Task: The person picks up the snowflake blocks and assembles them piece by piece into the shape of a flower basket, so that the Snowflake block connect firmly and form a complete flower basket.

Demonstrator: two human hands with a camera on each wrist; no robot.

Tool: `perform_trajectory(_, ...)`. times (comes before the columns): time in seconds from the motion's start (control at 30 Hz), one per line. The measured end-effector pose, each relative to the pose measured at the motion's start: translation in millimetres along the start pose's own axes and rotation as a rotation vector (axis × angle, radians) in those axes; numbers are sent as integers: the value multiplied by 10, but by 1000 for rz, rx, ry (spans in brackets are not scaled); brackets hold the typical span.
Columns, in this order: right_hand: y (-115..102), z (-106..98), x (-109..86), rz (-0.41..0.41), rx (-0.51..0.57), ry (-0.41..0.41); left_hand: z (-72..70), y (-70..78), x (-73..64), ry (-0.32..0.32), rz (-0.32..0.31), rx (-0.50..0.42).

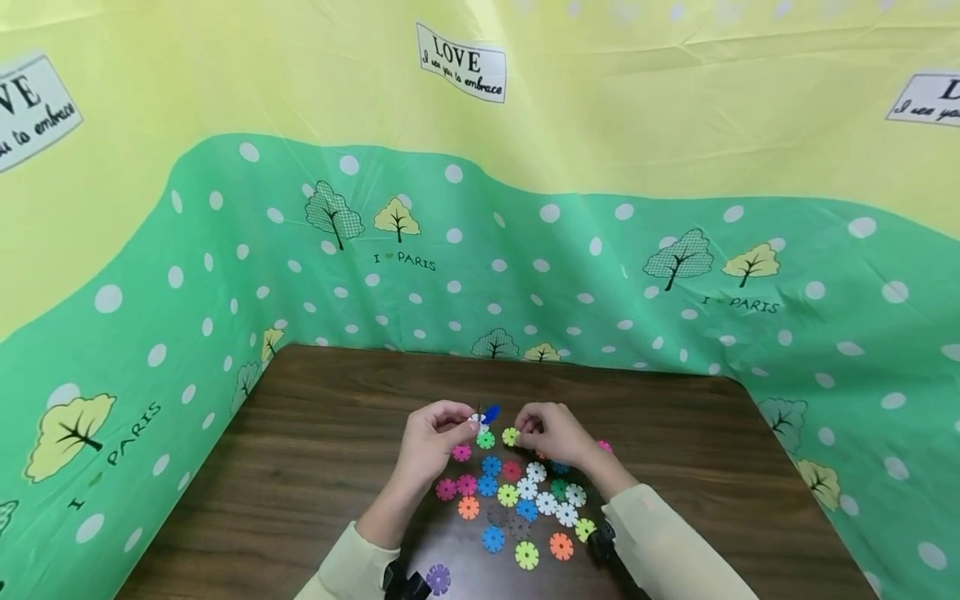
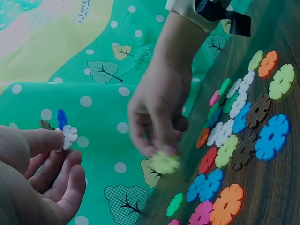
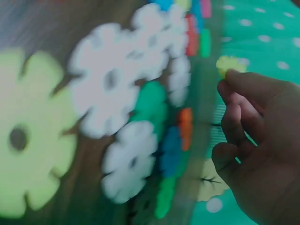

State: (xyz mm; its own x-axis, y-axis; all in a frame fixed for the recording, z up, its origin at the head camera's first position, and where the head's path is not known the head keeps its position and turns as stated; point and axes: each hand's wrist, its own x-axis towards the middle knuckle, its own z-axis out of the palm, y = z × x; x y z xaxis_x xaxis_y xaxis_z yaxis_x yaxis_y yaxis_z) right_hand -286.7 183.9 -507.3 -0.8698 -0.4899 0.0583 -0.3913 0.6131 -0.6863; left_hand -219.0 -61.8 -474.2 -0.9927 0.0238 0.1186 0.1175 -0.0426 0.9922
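Observation:
My left hand (image 1: 435, 437) pinches a small cluster of joined snowflake discs, a white disc (image 2: 70, 137) with a blue disc (image 2: 61, 119) standing up from it. A bit of brown shows behind the fingertips in the left wrist view. To the right, my right hand (image 1: 553, 432) holds a yellow-green snowflake disc (image 3: 229, 65) by its edge between thumb and fingers. The two hands are a short way apart over the far part of the spread discs. A light green disc (image 1: 486, 440) shows just below the left fingertips in the head view.
Many loose snowflake discs lie on the brown wooden table (image 1: 315, 467), including an orange disc (image 1: 561, 547), a pink disc (image 1: 446, 489) and blue ones. A purple disc (image 1: 438, 578) sits apart near the left wrist. A green and yellow printed curtain (image 1: 420, 308) surrounds the table.

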Motion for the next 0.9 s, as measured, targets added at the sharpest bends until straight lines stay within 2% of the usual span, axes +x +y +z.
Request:
perform_trajectory(0.23,-205,-100,-169,-44,306,201,16,-49,1,-5,-13,-10)
perform_trajectory(0.4,-307,-52,-329,2,451,299,44,-96,-3,-34,-25,15)
perform_trajectory(0.57,-355,-12,-437,56,486,316,88,-128,1,-52,-10,43)
perform_trajectory(0.73,-390,-24,-454,51,507,320,104,-138,5,-51,8,47)
perform_trajectory(0.9,-366,10,-441,49,546,275,110,-155,-3,-56,3,60)
